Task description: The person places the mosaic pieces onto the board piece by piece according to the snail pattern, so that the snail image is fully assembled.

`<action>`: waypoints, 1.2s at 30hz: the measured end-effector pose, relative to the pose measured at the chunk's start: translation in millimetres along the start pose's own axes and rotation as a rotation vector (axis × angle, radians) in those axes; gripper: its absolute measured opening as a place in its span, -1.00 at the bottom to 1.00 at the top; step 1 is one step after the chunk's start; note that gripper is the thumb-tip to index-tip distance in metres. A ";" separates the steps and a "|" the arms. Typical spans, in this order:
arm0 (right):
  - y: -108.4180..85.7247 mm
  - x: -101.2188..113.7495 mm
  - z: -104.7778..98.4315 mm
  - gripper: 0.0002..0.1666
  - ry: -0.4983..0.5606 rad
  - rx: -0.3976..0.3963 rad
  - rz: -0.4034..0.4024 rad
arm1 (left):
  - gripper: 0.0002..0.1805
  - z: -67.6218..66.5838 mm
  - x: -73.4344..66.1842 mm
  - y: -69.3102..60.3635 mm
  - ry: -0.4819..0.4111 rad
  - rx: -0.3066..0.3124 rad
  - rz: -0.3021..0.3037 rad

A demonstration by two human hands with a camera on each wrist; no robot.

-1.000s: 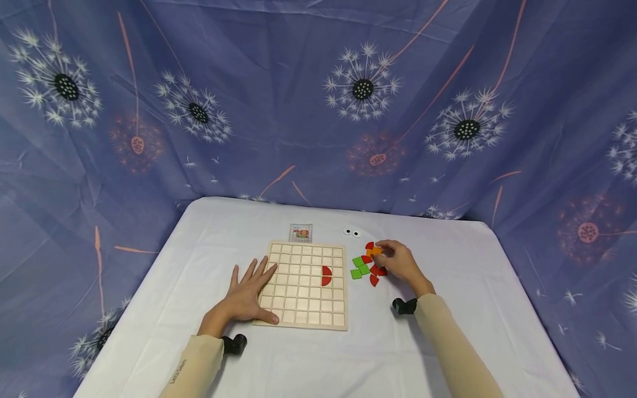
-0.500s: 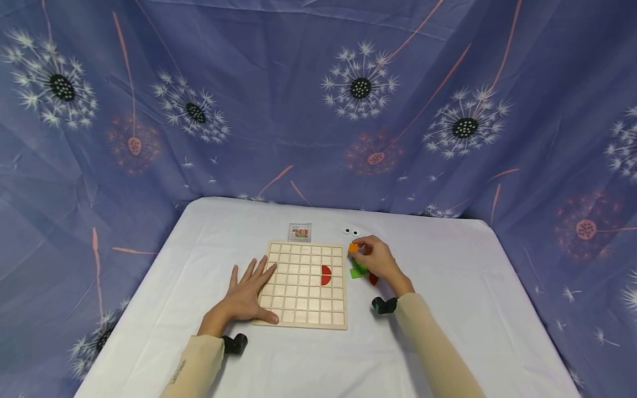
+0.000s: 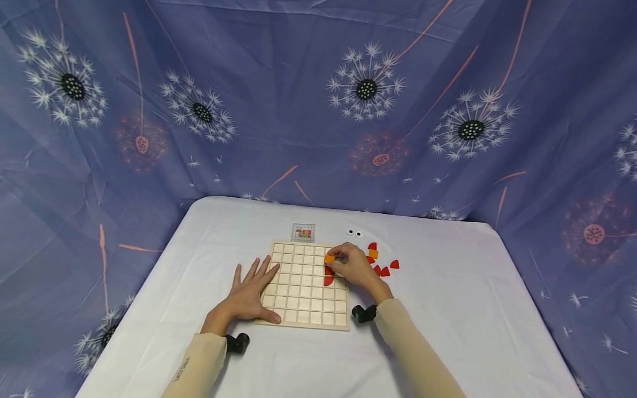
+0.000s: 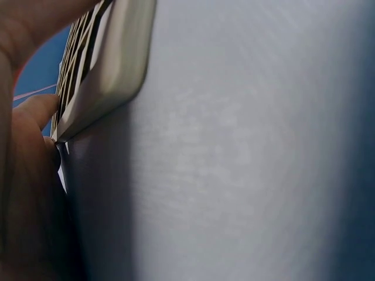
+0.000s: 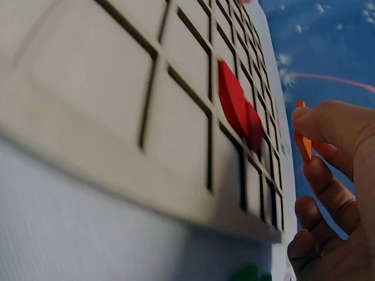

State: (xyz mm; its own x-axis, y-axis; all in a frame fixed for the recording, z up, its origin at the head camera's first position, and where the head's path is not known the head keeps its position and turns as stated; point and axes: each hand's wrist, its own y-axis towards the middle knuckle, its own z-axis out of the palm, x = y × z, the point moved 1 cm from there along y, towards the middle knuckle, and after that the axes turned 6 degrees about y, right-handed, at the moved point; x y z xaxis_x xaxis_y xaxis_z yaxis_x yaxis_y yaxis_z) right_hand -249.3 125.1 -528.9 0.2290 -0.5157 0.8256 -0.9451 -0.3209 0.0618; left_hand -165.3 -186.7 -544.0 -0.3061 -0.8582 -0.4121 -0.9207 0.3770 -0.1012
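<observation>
My left hand (image 3: 249,301) lies with fingers spread over the left edge of a wooden grid board (image 3: 298,304); in the left wrist view the board's rounded corner (image 4: 126,58) shows beside it. Between thumb and fingertips my right hand (image 3: 355,268) pinches an orange square tile (image 3: 329,258), held above the right part of the board. Two red quarter-circle tiles (image 3: 328,281) sit in neighbouring cells just below it, the upper one partly covered. The right wrist view shows the orange tile (image 5: 305,146) seen edge-on, apart from the grid.
Right of the board lie another orange tile (image 3: 373,254) and several loose red quarter-circle tiles (image 3: 395,265). A green patch (image 5: 249,273) shows at the bottom of the right wrist view. Behind the board are a small picture card (image 3: 303,232) and two eye pieces (image 3: 354,233).
My right hand has carried the orange tile leftward from the loose pieces to over the board, uncovering red pieces and covering the green ones. My left hand has stayed in place.
</observation>
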 end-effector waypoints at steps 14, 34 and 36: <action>4.0 0.3 23.6 -0.73 -0.095 0.121 -0.066 | 0.51 -1.0 -3.3 3.0 -0.008 0.009 -0.002; 4.8 -2.2 26.6 -0.74 -0.080 0.149 -0.091 | 0.53 -0.5 -1.8 0.5 -0.011 0.005 -0.010; 4.9 -1.8 27.0 -0.74 -0.079 0.152 -0.086 | 0.52 -0.6 -1.6 0.2 -0.011 0.004 -0.011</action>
State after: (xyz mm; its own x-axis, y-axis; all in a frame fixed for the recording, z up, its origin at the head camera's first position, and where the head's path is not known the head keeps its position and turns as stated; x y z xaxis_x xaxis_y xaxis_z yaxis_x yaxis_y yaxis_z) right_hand -248.1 103.1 -545.1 0.3311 -0.5401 0.7737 -0.8764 -0.4798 0.0400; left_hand -165.2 -185.4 -542.7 -0.2930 -0.8585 -0.4209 -0.9231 0.3687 -0.1094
